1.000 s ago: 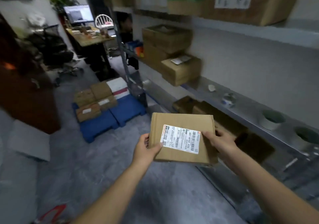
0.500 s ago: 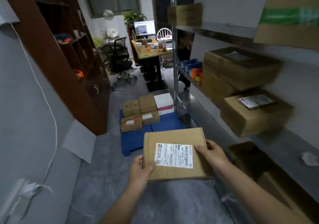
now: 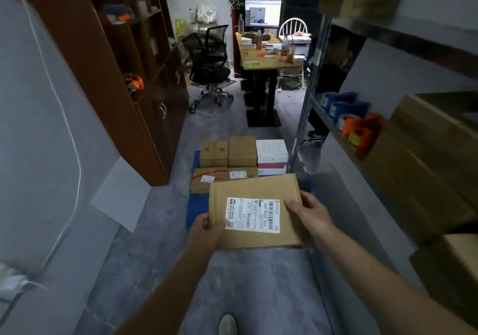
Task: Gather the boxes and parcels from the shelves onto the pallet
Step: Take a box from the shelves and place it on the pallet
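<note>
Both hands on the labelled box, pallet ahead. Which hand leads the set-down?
Left, likely. The left hand has its grip on the near-left corner of the labelled box, in line with the bare strip of the blue pallet. The right hand holds the edge nearer the shelf post, which leaves less room.

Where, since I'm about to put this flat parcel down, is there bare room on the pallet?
The blue pallet shows bare on its near left, in front of the taped brown box; the held parcel hides the rest of its near side. The far half is crowded: brown boxes and the white box stand packed together.
</note>
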`<state>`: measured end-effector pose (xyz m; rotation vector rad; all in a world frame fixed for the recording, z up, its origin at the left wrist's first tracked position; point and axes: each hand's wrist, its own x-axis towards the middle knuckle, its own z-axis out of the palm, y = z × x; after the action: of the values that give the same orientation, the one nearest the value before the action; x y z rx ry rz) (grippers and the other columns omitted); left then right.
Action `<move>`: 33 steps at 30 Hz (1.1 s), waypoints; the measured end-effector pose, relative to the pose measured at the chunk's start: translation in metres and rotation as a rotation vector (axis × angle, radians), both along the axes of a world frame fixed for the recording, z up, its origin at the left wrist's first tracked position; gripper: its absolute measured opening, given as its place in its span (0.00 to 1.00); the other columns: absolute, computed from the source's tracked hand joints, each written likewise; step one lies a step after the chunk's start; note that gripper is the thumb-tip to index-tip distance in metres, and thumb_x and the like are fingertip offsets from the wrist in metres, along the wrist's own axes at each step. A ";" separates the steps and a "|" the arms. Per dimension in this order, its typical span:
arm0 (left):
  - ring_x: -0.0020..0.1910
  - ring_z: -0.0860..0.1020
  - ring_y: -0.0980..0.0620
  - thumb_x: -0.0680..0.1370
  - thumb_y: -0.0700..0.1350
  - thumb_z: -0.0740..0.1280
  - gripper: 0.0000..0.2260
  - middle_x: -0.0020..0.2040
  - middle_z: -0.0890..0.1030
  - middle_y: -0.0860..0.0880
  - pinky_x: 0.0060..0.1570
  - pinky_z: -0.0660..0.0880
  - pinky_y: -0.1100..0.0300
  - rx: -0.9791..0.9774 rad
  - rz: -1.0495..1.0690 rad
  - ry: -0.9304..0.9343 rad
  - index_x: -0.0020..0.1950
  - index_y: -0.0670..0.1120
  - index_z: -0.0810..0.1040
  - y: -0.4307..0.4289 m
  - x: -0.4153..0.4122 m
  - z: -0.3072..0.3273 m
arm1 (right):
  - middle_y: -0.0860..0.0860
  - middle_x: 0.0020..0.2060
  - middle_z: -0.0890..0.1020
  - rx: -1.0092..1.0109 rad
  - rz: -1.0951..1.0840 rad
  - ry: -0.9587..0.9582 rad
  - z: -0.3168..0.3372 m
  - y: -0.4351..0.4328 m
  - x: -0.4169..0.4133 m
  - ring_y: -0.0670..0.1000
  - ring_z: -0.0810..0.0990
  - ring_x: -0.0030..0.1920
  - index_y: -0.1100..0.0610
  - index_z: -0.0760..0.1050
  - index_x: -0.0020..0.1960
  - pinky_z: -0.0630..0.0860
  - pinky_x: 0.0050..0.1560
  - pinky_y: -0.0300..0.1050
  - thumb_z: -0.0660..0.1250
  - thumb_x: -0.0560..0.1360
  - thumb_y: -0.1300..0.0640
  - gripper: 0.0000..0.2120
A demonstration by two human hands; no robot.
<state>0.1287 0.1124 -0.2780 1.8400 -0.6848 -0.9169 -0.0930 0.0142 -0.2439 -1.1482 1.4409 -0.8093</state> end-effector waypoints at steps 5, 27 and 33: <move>0.51 0.77 0.52 0.75 0.49 0.71 0.16 0.52 0.77 0.53 0.51 0.76 0.54 0.032 -0.036 0.095 0.60 0.49 0.72 -0.117 0.031 -0.007 | 0.48 0.54 0.79 -0.014 -0.038 0.036 -0.001 -0.101 0.035 0.44 0.77 0.46 0.48 0.72 0.69 0.71 0.48 0.43 0.68 0.76 0.54 0.21; 0.54 0.74 0.50 0.82 0.43 0.58 0.13 0.59 0.75 0.45 0.50 0.69 0.57 0.229 -0.078 0.098 0.66 0.42 0.71 -0.590 0.037 -0.129 | 0.50 0.53 0.81 0.097 -0.131 -0.003 -0.181 -0.548 0.047 0.54 0.81 0.52 0.46 0.71 0.58 0.79 0.52 0.57 0.70 0.74 0.62 0.18; 0.53 0.72 0.50 0.83 0.46 0.57 0.16 0.62 0.74 0.44 0.50 0.66 0.57 0.400 -0.126 0.090 0.70 0.43 0.70 -0.696 0.042 -0.252 | 0.49 0.58 0.80 0.118 -0.164 0.034 -0.291 -0.623 0.050 0.51 0.81 0.56 0.50 0.69 0.66 0.79 0.54 0.56 0.70 0.75 0.60 0.22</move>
<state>0.1709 -0.5840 -0.5305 2.1047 -0.5967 -1.2854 -0.0433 -0.6086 -0.5346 -0.9689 1.6050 -0.8093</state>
